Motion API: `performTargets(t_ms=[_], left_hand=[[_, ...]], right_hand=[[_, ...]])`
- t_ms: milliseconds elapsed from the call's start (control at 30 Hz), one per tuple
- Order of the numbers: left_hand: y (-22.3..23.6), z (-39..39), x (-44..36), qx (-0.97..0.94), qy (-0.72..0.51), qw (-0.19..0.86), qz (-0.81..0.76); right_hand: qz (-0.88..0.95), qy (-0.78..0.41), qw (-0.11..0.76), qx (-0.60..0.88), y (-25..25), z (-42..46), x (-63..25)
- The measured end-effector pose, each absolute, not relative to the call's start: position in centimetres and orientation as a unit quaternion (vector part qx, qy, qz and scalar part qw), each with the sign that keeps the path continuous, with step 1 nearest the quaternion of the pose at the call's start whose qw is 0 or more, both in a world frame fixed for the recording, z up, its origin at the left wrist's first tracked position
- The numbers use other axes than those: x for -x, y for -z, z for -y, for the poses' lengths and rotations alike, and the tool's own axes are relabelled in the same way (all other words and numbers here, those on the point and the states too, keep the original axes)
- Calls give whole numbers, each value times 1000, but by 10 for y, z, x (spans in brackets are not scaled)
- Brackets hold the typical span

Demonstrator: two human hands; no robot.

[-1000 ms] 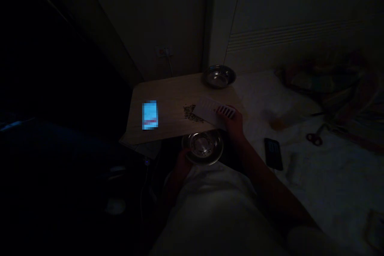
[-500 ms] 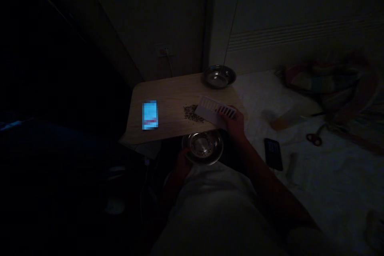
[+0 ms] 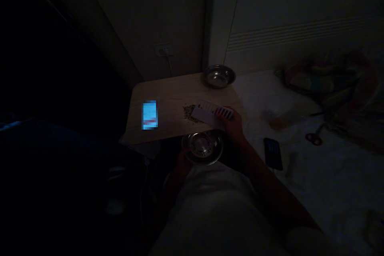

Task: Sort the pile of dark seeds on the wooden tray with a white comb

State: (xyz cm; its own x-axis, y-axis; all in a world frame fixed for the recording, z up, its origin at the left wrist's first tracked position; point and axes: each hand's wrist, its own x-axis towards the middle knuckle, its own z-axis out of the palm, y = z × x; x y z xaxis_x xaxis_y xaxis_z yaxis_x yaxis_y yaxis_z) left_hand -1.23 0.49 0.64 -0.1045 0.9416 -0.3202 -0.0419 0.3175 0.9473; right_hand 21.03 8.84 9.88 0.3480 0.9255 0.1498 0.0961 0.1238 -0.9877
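My right hand (image 3: pixel 233 123) is closed around a flat white piece with a row of slots (image 3: pixel 207 113), whose exact kind I cannot make out. Its left end lies over a pile of small dark and pale grains (image 3: pixel 189 114) on the wooden tabletop (image 3: pixel 171 92). Below the table's front edge, my left hand (image 3: pixel 183 160) grips the rim of a shiny metal bowl (image 3: pixel 217 152). Some grains lie inside this bowl. The light is very dim, so the left fingers show only in part.
A second metal bowl (image 3: pixel 219 77) stands at the table's back right corner. A lit, pixelated screen (image 3: pixel 149 115) lies on the left. On the white sheet to the right are a dark phone (image 3: pixel 273 154), scissors (image 3: pixel 313 139) and a blurred bundle (image 3: pixel 324 82). A plugged socket (image 3: pixel 163 50) is on the wall.
My right hand has moved slightly left with the slotted white piece, which now covers a little more of the grain pile. The bowl in my left hand has stayed in place.
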Motion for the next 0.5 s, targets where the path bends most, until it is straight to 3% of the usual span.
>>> performTargets(t_ms=[500], left_hand=[[1, -6, 13, -398, -438, 551, -588]], right_hand=[[474, -367, 574, 558, -104, -84, -208]])
